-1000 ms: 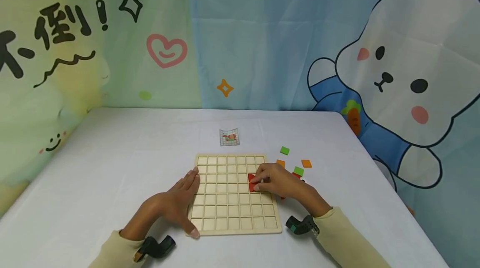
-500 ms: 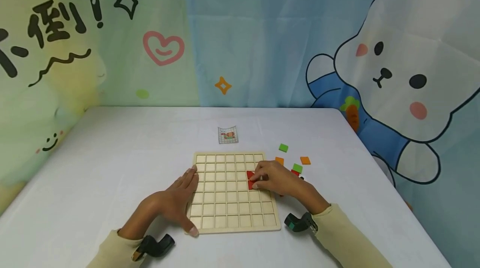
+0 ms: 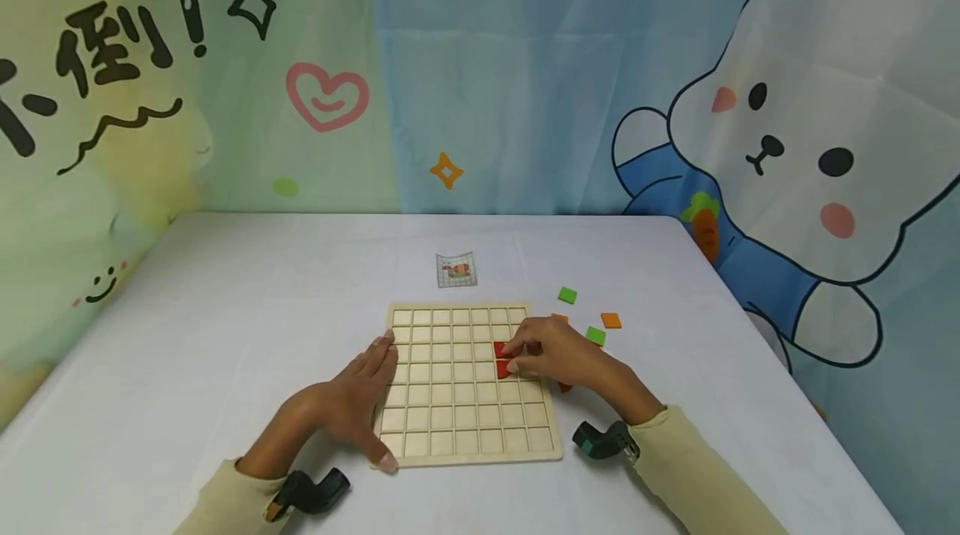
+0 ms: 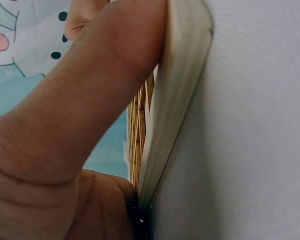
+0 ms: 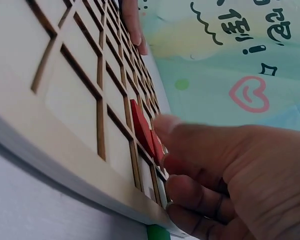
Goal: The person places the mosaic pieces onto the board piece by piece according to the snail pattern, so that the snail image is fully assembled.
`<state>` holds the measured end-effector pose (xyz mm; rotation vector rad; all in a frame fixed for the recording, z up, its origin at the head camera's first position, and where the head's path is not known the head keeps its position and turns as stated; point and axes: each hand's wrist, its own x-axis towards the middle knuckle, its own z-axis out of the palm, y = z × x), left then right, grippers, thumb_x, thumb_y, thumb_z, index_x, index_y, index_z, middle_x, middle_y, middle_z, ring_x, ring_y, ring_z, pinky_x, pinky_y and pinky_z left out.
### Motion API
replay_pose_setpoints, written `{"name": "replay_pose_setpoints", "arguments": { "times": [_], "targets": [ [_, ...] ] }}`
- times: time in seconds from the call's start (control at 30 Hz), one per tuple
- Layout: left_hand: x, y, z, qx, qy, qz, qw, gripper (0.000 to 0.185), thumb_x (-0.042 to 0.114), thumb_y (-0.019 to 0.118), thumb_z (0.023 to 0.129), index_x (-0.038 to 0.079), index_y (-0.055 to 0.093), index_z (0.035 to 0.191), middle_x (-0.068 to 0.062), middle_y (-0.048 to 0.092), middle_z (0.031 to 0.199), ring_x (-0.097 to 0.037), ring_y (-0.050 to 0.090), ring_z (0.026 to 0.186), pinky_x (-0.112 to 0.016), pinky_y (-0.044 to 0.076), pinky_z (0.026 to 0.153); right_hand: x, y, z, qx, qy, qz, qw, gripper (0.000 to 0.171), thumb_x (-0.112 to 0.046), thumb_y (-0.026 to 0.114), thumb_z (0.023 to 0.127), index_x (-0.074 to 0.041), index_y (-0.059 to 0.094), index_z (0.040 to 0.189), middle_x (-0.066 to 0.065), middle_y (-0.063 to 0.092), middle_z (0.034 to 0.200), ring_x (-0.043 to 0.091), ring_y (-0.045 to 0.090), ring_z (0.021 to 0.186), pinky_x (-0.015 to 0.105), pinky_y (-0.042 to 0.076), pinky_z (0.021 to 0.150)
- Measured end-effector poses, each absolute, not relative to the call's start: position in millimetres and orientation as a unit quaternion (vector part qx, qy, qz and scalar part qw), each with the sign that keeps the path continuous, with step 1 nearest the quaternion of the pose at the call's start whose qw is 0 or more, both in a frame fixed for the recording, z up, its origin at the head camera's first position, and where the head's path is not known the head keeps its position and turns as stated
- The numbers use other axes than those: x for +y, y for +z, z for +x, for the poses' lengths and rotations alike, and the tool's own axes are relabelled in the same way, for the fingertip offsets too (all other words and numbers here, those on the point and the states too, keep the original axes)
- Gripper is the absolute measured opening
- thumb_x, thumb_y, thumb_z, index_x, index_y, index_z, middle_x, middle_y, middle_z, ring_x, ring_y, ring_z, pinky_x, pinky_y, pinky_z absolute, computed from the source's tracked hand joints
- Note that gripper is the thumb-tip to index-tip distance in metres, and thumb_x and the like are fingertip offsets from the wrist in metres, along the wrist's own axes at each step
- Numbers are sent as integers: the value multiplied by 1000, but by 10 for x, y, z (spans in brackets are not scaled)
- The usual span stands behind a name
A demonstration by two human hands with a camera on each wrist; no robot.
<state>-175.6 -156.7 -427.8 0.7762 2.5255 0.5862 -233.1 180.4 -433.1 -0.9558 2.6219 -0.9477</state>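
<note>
At a white table (image 3: 247, 293), rests the left hand (image 3: 348, 406) along the left edge of a gridded wooden board (image 3: 442, 418), with thumb spread wide from fingers, and reaches over the right side with the right hand (image 3: 558, 356), with fingers bent. Has two red tiles (image 3: 502, 369) in neighbouring cells, one by the forefinger tip, one by the thumb tip; cannot tell whether pinching or merely touching. Has loose green tiles (image 3: 567, 295) and an orange tile (image 3: 611, 321) beyond the right hand.
</note>
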Motion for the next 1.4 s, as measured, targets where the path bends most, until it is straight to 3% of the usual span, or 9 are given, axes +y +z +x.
{"name": "replay_pose_setpoints", "arguments": {
  "times": [0.2,0.57,0.77,1.1,1.4],
  "targets": [
    [-1549,-4262,-1748,910,214,277,223,145,58,89,56,-12,2,150,-27,-11,157,-40,-7,145,-53,7,115,1806,-4345,-2337,887,-306,-335,93,17,-19,74,88,-12,77,104,-8,64,93,9,56,84,28,47,71],
    [-1558,-4258,-1742,908,216,281,221,145,57,89,57,-13,3,150,-28,-11,157,-41,-7,145,-53,7,115,1806,-4416,-2343,891,-315,-323,54,13,-14,73,89,-13,77,101,-11,64,88,7,49,73,25,44,62],
    [-1557,-4275,-1742,909,216,283,219,145,58,88,56,-13,3,150,-27,-10,157,-40,-7,145,-53,7,115,1864,-4417,-2373,885,-336,-322,13,11,-10,72,89,-11,77,98,-8,66,88,8,53,76,26,47,66],
    [-1554,-4277,-1747,908,221,281,217,144,57,89,56,-12,4,150,-27,-9,158,-39,-7,145,-52,7,115,1962,-4465,-2455,888,-354,-293,-5,13,-6,71,89,-7,76,101,-3,66,90,10,54,74,26,48,63],
    [-1557,-4268,-1743,910,218,277,219,145,58,89,55,-12,3,150,-26,-10,158,-38,-7,145,-51,7,115,2110,-4498,-2540,899,-360,-246,-31,17,-2,69,90,-5,75,105,-1,67,95,14,59,85,32,51,75]
  ]
}}
